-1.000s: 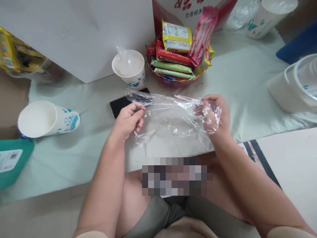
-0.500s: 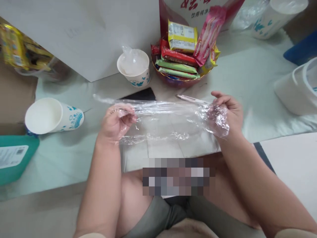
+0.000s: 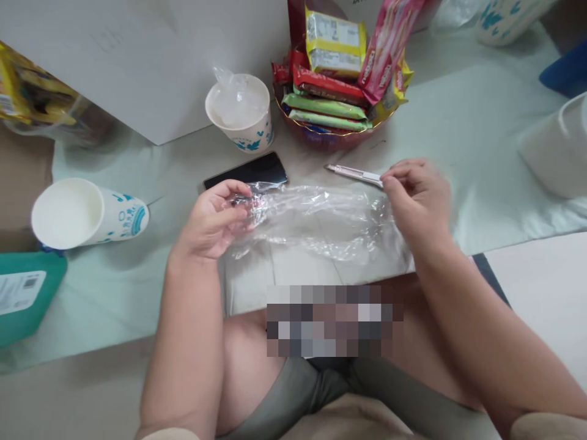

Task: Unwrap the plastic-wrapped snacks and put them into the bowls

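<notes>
A crinkled clear plastic bag (image 3: 316, 214) stretches between my two hands, level and see-through, above the front of the table. My left hand (image 3: 213, 220) pinches its left end, where the film bunches against the fingers. At the right end, my right hand (image 3: 419, 198) is closed, thumb against bent fingers, with film running in under it. Just left of that thumb lies a slim white tool (image 3: 355, 174), a pen or small craft knife; whether the fingertips touch it I cannot tell. Behind my left hand lies a black phone (image 3: 252, 171).
A paper cup (image 3: 250, 143) holding clear plastic stands beside a bowl (image 3: 330, 139) of wrapped snacks. Another paper cup (image 3: 121, 214) lies on its side at left, near a green package (image 3: 27, 318). A white container (image 3: 557, 153) stands at right. A large white box (image 3: 137, 67) stands behind.
My right hand has turned over, its back now uppermost, and its fingers have closed in near the white tool. The bag has slackened and its loose left end no longer sticks out past my left hand.
</notes>
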Demonstrator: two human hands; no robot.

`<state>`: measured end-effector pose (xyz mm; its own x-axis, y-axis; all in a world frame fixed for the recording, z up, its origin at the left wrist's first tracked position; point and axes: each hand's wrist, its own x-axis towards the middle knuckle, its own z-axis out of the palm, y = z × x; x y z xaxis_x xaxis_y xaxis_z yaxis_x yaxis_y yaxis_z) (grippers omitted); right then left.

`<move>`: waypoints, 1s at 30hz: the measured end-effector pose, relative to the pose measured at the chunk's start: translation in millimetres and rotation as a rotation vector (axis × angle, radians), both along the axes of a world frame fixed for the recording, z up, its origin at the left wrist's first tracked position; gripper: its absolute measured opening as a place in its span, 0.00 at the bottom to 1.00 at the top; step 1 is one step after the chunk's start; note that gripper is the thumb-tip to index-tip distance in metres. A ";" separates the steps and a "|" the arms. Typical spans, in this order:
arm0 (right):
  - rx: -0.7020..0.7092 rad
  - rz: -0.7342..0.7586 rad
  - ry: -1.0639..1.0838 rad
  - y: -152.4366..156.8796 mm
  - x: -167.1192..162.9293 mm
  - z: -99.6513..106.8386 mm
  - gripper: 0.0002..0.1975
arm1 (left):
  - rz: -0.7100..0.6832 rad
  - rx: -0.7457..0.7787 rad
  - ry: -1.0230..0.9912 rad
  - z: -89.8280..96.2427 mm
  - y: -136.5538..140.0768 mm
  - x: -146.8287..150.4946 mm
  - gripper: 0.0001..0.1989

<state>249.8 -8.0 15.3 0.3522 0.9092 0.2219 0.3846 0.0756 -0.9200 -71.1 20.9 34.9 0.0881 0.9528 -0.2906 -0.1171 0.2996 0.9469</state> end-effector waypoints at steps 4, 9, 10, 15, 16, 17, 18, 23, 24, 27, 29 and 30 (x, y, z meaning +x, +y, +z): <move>0.025 0.041 0.133 10.7 17.3 -5.4 0.04 | -0.096 -0.044 -0.102 2.7 -4.6 -1.4 0.19; -0.128 0.316 0.475 20.8 14.6 -5.1 0.10 | -0.260 -0.108 -0.221 2.4 -7.9 9.6 0.21; -0.164 0.404 0.489 21.3 9.2 -2.9 0.11 | -0.294 -0.125 -0.236 3.1 -8.6 14.2 0.21; -0.409 0.897 0.470 20.1 -20.8 6.1 0.20 | -0.263 -0.115 -0.244 5.2 -8.5 33.3 0.20; -0.474 0.986 0.456 19.6 -24.8 6.4 0.21 | -0.227 -0.086 -0.229 4.3 -7.6 34.9 0.20; -0.535 1.070 0.432 19.2 -27.6 6.3 0.22 | -0.191 -0.056 -0.211 2.9 -6.6 35.7 0.20; -0.588 1.146 0.400 18.9 -29.3 6.2 0.22 | -0.165 -0.031 -0.192 1.1 -5.3 36.0 0.20; -0.669 1.322 0.301 17.0 -26.9 10.3 0.11 | -0.106 0.030 -0.091 -4.4 2.8 33.8 0.18; -0.644 1.293 0.301 16.3 -25.7 11.8 0.09 | -0.073 0.040 -0.078 -4.0 4.5 32.9 0.18; -0.545 1.092 0.313 13.9 -24.8 14.8 0.12 | 0.054 0.030 -0.162 -1.7 7.8 31.2 0.20; -0.531 0.897 0.338 12.9 -27.8 14.6 0.12 | 0.095 -0.002 -0.304 -1.2 6.9 34.0 0.21; -0.545 0.793 0.366 12.8 -30.4 13.7 0.11 | 0.092 -0.023 -0.351 -1.6 5.6 37.4 0.22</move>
